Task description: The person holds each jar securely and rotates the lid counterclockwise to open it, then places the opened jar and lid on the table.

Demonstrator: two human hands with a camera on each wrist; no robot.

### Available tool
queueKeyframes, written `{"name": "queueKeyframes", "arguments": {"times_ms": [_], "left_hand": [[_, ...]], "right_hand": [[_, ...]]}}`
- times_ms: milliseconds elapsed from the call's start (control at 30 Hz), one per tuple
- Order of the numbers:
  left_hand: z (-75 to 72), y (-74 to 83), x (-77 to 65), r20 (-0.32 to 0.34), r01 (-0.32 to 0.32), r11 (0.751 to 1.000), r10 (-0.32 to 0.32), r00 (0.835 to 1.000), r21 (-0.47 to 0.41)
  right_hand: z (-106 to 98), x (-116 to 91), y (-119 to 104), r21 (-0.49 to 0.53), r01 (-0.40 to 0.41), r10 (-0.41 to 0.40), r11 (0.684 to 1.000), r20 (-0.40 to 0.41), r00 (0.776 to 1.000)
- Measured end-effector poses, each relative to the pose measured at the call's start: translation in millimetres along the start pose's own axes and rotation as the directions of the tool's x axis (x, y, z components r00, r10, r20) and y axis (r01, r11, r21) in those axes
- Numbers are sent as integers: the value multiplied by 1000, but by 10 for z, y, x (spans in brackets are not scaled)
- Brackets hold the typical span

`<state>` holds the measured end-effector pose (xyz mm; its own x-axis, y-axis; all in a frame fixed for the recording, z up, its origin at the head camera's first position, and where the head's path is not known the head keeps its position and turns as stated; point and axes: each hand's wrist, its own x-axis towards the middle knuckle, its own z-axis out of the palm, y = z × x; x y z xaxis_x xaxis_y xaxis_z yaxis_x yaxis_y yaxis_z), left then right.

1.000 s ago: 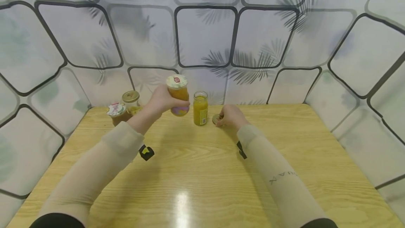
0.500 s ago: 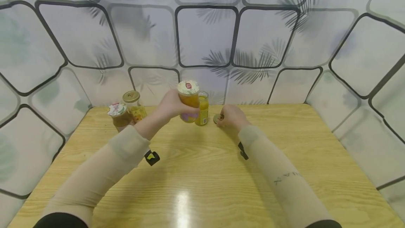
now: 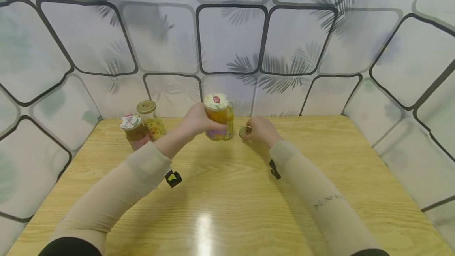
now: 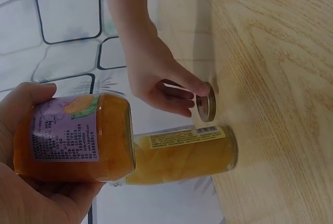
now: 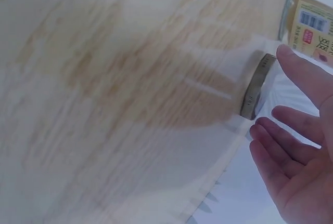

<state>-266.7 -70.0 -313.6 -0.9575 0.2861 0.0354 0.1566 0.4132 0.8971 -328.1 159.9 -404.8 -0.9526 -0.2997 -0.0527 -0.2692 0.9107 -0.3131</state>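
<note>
My left hand (image 3: 196, 121) grips a jar of orange preserve (image 3: 217, 114) with a pale patterned lid and a purple label (image 4: 65, 130). The held jar is raised above the table and partly hides an uncapped glass jar of yellow fruit (image 4: 182, 156), which stands upright. To the right of that jar, a gold metal lid (image 3: 245, 131) lies on the table. My right hand (image 3: 262, 130) is at this lid, thumb tip right at its edge. In the right wrist view the other fingers (image 5: 283, 154) are loosely bent, apart from the lid.
A brown-filled jar with a floral lid (image 3: 130, 121) and a gold-lidded jar with a yellow label (image 3: 147, 107) stand together at the table's back left. Behind the wooden table (image 3: 227, 192) rises a patterned wall (image 3: 231, 42).
My left hand has carried the preserve jar right and lower, so it now overlaps the uncapped jar in the head view. My right hand has stayed beside the lid.
</note>
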Motion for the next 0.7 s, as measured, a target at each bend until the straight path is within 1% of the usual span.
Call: {"name": "queueKeyframes", "arguments": {"times_ms": [167, 267, 467, 600, 700], "left_hand": [[39, -18, -15, 4, -11, 1000, 11, 1000, 22], [67, -38, -25, 21, -16, 1000, 16, 1000, 0], [126, -64, -32, 42, -25, 999, 26, 999, -25], [161, -72, -28, 44, -28, 1000, 28, 999, -13], [183, -84, -31, 44, -21, 1000, 21, 999, 2]], "right_hand": [[-53, -3, -2, -2, 9, -9, 1000, 1, 1000], [-124, -19, -9, -3, 13, -14, 1000, -13, 1000], [-308, -55, -55, -22, 65, -66, 998, -64, 996], [-444, -79, -107, -65, 92, -98, 994, -98, 990], [-562, -108, -157, -57, 93, -99, 994, -108, 989]]}}
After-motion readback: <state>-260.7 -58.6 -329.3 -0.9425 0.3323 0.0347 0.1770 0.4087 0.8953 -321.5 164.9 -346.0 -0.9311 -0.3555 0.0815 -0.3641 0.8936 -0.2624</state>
